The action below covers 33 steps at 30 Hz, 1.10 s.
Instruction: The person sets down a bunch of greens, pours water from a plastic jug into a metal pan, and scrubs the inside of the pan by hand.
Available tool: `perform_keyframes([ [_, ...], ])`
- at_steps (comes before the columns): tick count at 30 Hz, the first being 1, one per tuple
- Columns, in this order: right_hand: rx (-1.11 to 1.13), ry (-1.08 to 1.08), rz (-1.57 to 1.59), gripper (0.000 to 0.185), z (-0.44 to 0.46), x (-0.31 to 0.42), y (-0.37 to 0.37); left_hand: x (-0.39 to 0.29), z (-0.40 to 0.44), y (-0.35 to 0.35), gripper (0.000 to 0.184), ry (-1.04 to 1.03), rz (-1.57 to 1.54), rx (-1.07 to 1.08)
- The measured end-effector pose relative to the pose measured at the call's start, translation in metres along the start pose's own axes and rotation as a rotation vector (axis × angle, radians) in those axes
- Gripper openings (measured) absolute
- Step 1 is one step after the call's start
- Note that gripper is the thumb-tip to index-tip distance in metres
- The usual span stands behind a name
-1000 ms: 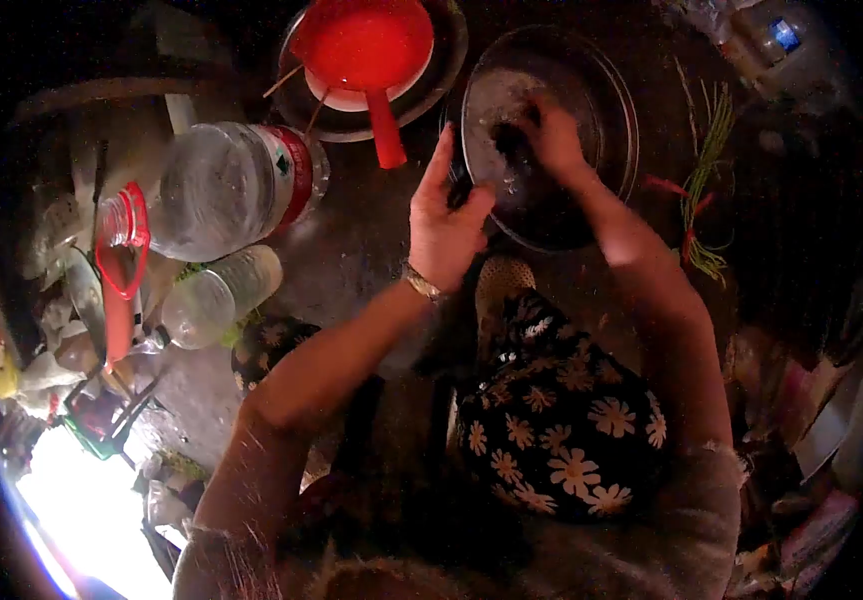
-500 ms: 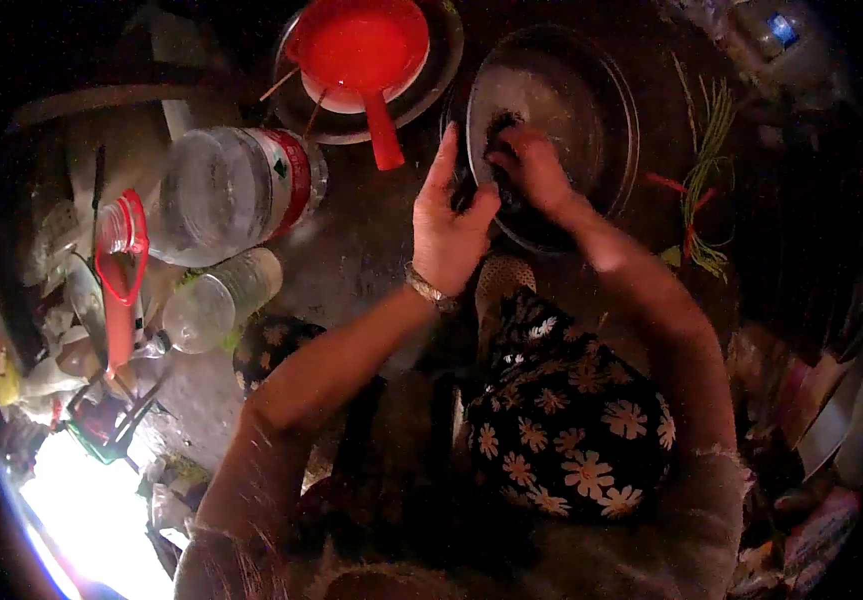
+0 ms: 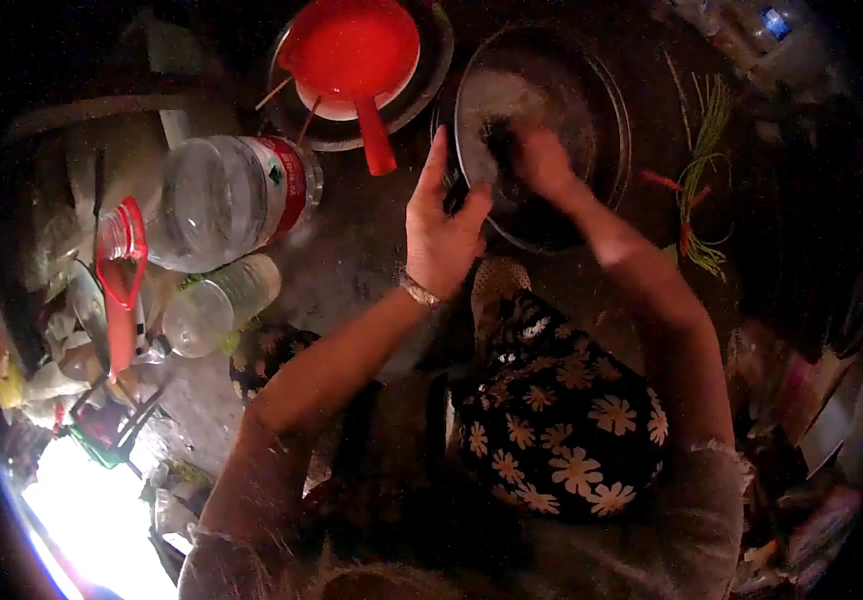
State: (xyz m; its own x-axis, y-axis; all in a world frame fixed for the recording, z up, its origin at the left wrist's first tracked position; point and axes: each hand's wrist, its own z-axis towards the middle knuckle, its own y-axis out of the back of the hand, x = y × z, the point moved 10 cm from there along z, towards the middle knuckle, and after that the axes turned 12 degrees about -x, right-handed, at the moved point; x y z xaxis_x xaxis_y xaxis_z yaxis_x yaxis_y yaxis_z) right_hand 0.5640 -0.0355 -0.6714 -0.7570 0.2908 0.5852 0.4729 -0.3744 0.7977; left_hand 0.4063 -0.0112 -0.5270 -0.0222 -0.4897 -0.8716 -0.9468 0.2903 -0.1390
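A round, darkened metal pan (image 3: 536,90) is tilted inside a wide basin with a thin rim (image 3: 623,130) at the upper middle. My left hand (image 3: 438,230) grips the pan's left edge, its thumb on the near side and its fingers partly hidden behind the rim. Over the pan's inner face, my right hand (image 3: 543,160) is closed and smeared by motion. Under its fingers a dark scrubber-like clump (image 3: 499,142) presses against the metal; its exact kind is too dim to make out.
A red long-handled ladle (image 3: 351,50) rests on a bowl in a round tray at the top. Left lie a large clear bottle (image 3: 216,200), a smaller bottle (image 3: 216,310) and a red-handled item (image 3: 121,330). Green stems (image 3: 701,180) tied in red lie right.
My right hand has shifted slightly across the pan's inner face with the dark clump. My left hand keeps its hold on the edge. The whole view has moved a little.
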Motion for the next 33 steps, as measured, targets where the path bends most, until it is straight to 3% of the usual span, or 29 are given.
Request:
perform_keyframes([
  [1,0.16,0.106,0.055,0.022,-0.007,0.028,-0.005,0.002,0.004,0.002,0.066,-0.032,-0.062,-0.045],
  [3,-0.005,0.204,0.056,0.021,-0.01,0.019,-0.005,0.0,0.008,0.005,0.066,-0.013,-0.003,-0.017],
  [4,0.019,0.037,0.011,0.021,-0.006,-0.004,-0.013,0.004,0.006,0.008,0.066,0.016,0.065,0.01],
  [6,0.095,-0.029,-0.038,0.02,0.0,-0.011,-0.007,-0.003,0.004,0.001,0.061,-0.094,0.006,0.058],
  [8,0.159,-0.098,-0.103,0.02,-0.004,-0.01,0.002,-0.001,-0.001,-0.001,0.067,0.024,0.062,0.004],
  [10,0.059,0.302,-0.077,0.018,-0.015,0.043,0.0,0.0,0.003,-0.001,0.067,0.006,0.026,0.021],
  [12,0.071,0.208,-0.037,0.016,-0.014,0.009,-0.011,0.003,-0.001,0.003,0.067,0.019,0.011,0.025],
  [14,0.253,-0.239,-0.12,0.016,0.003,-0.025,0.008,-0.005,0.0,-0.005,0.067,-0.002,-0.045,0.036],
  [15,0.257,-0.25,-0.122,0.016,-0.01,-0.022,0.004,0.0,0.0,-0.006,0.067,-0.04,-0.016,0.036],
  [18,-0.031,0.118,-0.083,0.018,-0.019,0.033,0.002,0.01,0.007,-0.003,0.067,0.027,-0.169,0.036],
  [19,0.156,0.061,-0.018,0.021,-0.014,0.019,-0.012,0.002,0.012,0.0,0.067,-0.11,-0.162,0.03],
  [20,0.162,0.054,-0.01,0.021,-0.012,0.013,-0.009,0.007,0.009,0.003,0.067,-0.102,-0.154,0.026],
  [22,0.244,-0.298,-0.116,0.021,0.002,-0.018,0.011,0.005,0.005,-0.001,0.067,-0.009,-0.1,-0.01],
  [24,0.217,-0.285,-0.192,0.021,-0.012,-0.028,-0.008,0.004,-0.002,-0.002,0.067,0.058,-0.022,-0.003],
  [25,0.055,-0.074,-0.078,0.02,-0.01,0.014,0.004,0.003,0.001,0.0,0.067,0.001,-0.013,-0.009],
  [27,-0.023,0.144,-0.047,0.021,-0.014,0.014,-0.011,0.001,0.003,0.004,0.067,-0.043,0.0,-0.027],
  [28,-0.012,0.136,-0.042,0.021,-0.011,0.02,0.006,0.004,0.002,0.005,0.067,0.008,0.008,-0.008],
  [30,0.169,-0.317,-0.01,0.023,0.005,-0.014,0.026,0.007,0.001,0.001,0.067,0.044,0.012,0.014],
  [31,0.164,-0.322,-0.009,0.023,-0.002,-0.013,0.018,0.005,-0.001,-0.002,0.067,0.021,0.001,0.012],
  [33,-0.029,-0.007,-0.034,0.024,-0.005,0.022,0.009,0.002,0.004,-0.005,0.067,-0.016,-0.026,0.009],
])
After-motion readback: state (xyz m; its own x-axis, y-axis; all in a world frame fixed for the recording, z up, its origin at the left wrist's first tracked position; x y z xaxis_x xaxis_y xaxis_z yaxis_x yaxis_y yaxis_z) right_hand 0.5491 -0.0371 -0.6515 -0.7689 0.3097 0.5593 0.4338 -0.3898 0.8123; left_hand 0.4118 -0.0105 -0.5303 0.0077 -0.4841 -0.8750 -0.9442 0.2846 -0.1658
